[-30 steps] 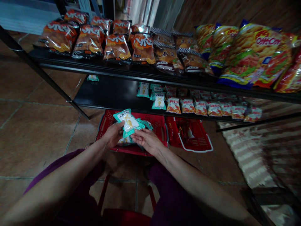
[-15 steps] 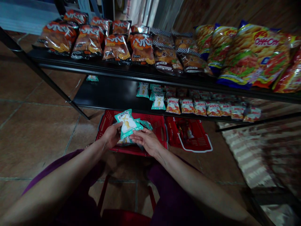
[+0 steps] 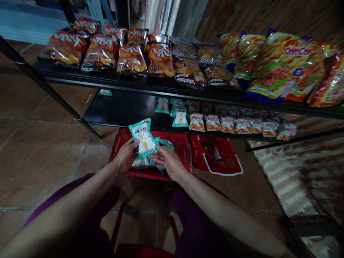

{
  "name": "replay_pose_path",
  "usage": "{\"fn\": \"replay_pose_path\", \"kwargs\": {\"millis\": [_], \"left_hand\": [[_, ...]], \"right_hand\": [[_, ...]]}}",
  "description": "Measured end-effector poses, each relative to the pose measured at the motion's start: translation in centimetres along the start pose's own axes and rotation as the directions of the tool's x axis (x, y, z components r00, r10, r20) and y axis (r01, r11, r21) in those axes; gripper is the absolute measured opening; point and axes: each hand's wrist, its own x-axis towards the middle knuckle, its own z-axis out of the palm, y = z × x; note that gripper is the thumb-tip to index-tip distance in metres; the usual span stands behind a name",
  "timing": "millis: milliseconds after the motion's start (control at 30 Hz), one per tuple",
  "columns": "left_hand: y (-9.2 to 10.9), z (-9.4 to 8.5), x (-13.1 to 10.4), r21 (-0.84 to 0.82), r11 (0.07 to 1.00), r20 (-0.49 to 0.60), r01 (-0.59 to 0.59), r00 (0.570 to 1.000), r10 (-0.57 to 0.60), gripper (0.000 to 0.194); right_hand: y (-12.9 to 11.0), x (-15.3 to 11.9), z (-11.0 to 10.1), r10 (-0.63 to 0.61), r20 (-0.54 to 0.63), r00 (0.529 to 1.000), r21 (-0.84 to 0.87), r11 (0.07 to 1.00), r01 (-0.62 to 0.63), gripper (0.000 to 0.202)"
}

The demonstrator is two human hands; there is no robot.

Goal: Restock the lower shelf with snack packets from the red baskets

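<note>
A teal and white snack bag (image 3: 144,139) is held up over the red basket (image 3: 185,152) in front of me. My left hand (image 3: 127,154) grips the bag's left edge, thumb on its front. At its lower right corner is my right hand (image 3: 168,159), thumb and fingers closed on the edge. Under it, more teal bags (image 3: 143,162) lie in the basket. On the lower shelf (image 3: 118,107) stand several matching teal bags (image 3: 180,117), with one lying alone at the far left.
Beside the basket is a second red basket (image 3: 231,157) with a white handle and packets inside. White and orange packets (image 3: 213,123) line the lower shelf's right part. Larger orange bags (image 3: 131,59) and yellow bags (image 3: 285,64) fill the upper shelf. A slanting black shelf leg (image 3: 53,93) stands left.
The held bag has risen slightly and turned more upright, its printed front facing me more. My right hand has shifted a little along its lower right corner.
</note>
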Motion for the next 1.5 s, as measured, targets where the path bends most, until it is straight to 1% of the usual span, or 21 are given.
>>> {"fn": "replay_pose_path", "kwargs": {"millis": [100, 167, 267, 400, 467, 533, 600, 667, 767, 833, 867, 933, 1000, 1033, 1067, 1133, 1200, 1300, 1400, 1500], "left_hand": [[-0.1, 0.0, -0.1, 0.039, 0.999, 0.019, -0.020, 1.000, 0.020, 0.035], [-0.2, 0.1, -0.2, 0.059, 0.998, 0.041, -0.017, 0.999, 0.015, 0.034], [-0.3, 0.2, -0.4, 0.086, 0.996, 0.066, -0.018, 0.998, 0.012, 0.034], [-0.2, 0.6, -0.8, 0.112, 0.994, 0.082, -0.017, 0.997, 0.008, 0.039], [-0.2, 0.9, -0.9, 0.120, 0.993, 0.086, -0.005, 0.996, -0.006, 0.042], [-0.3, 1.1, -1.0, 0.161, 0.987, 0.066, -0.016, 0.998, 0.005, 0.043], [-0.4, 1.2, -0.8, 0.226, 0.970, 0.018, -0.085, 0.996, 0.083, 0.042], [-0.2, 1.1, -0.7, 0.275, 0.941, -0.032, -0.200, 0.976, 0.217, 0.043], [1.1, 1.0, -0.7, 0.321, 0.877, -0.106, -0.357, 0.907, 0.408, 0.048], [2.4, 1.1, -0.8, 0.423, 0.799, -0.114, -0.427, 0.850, 0.515, 0.049], [3.0, 1.1, -0.9, 0.499, 0.739, -0.084, -0.453, 0.823, 0.561, 0.045], [3.8, 1.0, -1.0, 0.635, 0.599, 0.023, -0.488, 0.787, 0.617, 0.034], [4.1, 0.7, -0.7, 0.705, 0.493, 0.126, -0.510, 0.774, 0.621, 0.025], [4.0, 0.5, -0.5, 0.718, 0.464, 0.160, -0.518, 0.772, 0.615, 0.023], [3.8, 0.3, -0.2, 0.722, 0.454, 0.181, -0.523, 0.775, 0.605, 0.023], [3.3, -0.1, 0.4, 0.718, 0.466, 0.191, -0.517, 0.790, 0.582, 0.021], [2.9, -0.4, 0.9, 0.701, 0.501, 0.177, -0.508, 0.804, 0.568, 0.017], [2.6, -0.6, 1.2, 0.625, 0.610, 0.137, -0.487, 0.838, 0.529, 0.019], [2.6, -0.4, 1.1, 0.498, 0.753, 0.046, -0.431, 0.880, 0.473, 0.027], [2.6, 0.1, 0.8, 0.394, 0.828, -0.055, -0.399, 0.889, 0.455, 0.030]], "right_hand": [[-0.1, 0.1, -0.1, 0.000, -0.014, 1.000, 0.060, 0.998, 0.001, 0.035], [-0.1, 0.3, -0.2, -0.015, 0.014, 1.000, 0.076, 0.997, 0.014, 0.035], [-0.1, 0.4, -0.4, -0.048, 0.067, 0.997, 0.061, 0.997, 0.044, 0.032], [-0.3, 0.2, -0.4, -0.057, 0.123, 0.991, 0.009, 0.998, 0.056, 0.034], [-0.4, 0.2, -0.4, -0.061, 0.115, 0.991, -0.011, 0.998, 0.063, 0.034], [-0.4, 0.2, -0.4, -0.062, 0.076, 0.995, -0.017, 0.998, 0.063, 0.033], [-0.5, 0.3, -0.4, -0.063, 0.026, 0.998, -0.023, 0.998, 0.064, 0.031], [-0.5, 0.4, -0.4, -0.072, -0.016, 0.997, -0.039, 0.997, 0.071, 0.030], [-0.6, 0.4, -0.5, -0.104, -0.022, 0.994, -0.094, 0.990, 0.101, 0.031], [-0.4, 0.5, -0.7, -0.142, 0.002, 0.990, -0.162, 0.977, 0.141, 0.030], [-0.3, 0.6, -0.8, -0.166, 0.017, 0.986, -0.204, 0.965, 0.166, 0.031], [0.2, 1.0, -1.2, -0.208, 0.057, 0.977, -0.296, 0.931, 0.215, 0.032], [0.7, 1.4, -1.5, -0.246, 0.108, 0.963, -0.374, 0.888, 0.268, 0.034], [0.9, 1.6, -1.7, -0.266, 0.134, 0.955, -0.402, 0.866, 0.297, 0.034], [1.1, 1.7, -1.9, -0.284, 0.160, 0.946, -0.424, 0.845, 0.325, 0.035], [1.3, 1.9, -2.1, -0.306, 0.203, 0.930, -0.460, 0.809, 0.367, 0.036], [1.4, 1.9, -2.2, -0.299, 0.239, 0.924, -0.497, 0.780, 0.381, 0.038], [1.5, 1.8, -2.2, -0.287, 0.262, 0.921, -0.545, 0.744, 0.386, 0.040], [1.5, 1.8, -2.2, -0.296, 0.258, 0.920, -0.560, 0.730, 0.392, 0.040], [1.4, 1.8, -2.2, -0.281, 0.267, 0.922, -0.538, 0.750, 0.385, 0.040]]}}
